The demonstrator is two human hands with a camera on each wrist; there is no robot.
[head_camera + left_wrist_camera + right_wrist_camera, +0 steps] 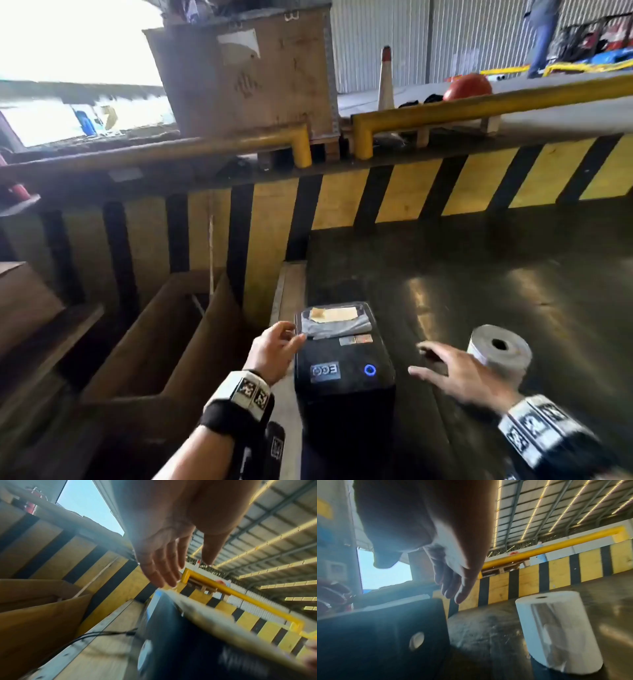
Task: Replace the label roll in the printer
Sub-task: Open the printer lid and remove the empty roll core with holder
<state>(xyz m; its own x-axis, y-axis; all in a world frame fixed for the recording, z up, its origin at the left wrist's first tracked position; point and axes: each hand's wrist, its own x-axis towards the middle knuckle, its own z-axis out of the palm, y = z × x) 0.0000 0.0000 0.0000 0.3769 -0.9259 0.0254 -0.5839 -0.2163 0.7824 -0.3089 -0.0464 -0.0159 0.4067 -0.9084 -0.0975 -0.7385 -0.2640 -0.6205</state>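
The dark work surface (479, 274) carries the black printer (344, 377), which stands closed near its left edge with the blue light on. To the right of the printer, apart from it, the white label roll (498, 349) stands upright on its end. The left hand (274, 346) is at the printer's left top edge, fingers straight and relaxed, holding nothing. The right hand (452, 373) hovers spread between printer and roll, also holding nothing. I judge the lid is not yet opened. A risk: the right hand, so near the roll, may knock it over, and it could roll away. The printer also sits near the surface's edge, so a hard pull on the lid may shift it.
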